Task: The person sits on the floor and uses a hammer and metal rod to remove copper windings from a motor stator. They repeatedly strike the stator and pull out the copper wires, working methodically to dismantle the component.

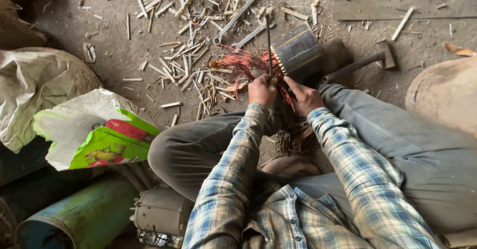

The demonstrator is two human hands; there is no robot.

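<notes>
The work area is a dirt floor between the seated person's knees. The motor stator, a dark cylinder with a slotted end face, lies on its side just beyond the hands, its open end facing left and toward the person. A tangle of copper winding wire spills from that end across the floor to the left.

Clearances: a hammer lies directly right of the stator, handle end near it. Two spanners lie on the floor beyond the wire, among scattered wooden slot wedges that cover the ground to the left and beyond. A flat plank runs along the far right edge. Bare floor remains at the far left, bounded by a crumpled sack and a green and white bag. A green cylinder and a grey motor housing lie beside the left knee.

Left hand: closed in a fist around a thin metal rod, which stands nearly upright with its tip beyond the stator face. The forearm extends straight forward.

Right hand: fingers curled narrow, resting against the copper strands at the near edge of the stator; whether it grips them cannot be determined. Both sleeves are plaid
</notes>
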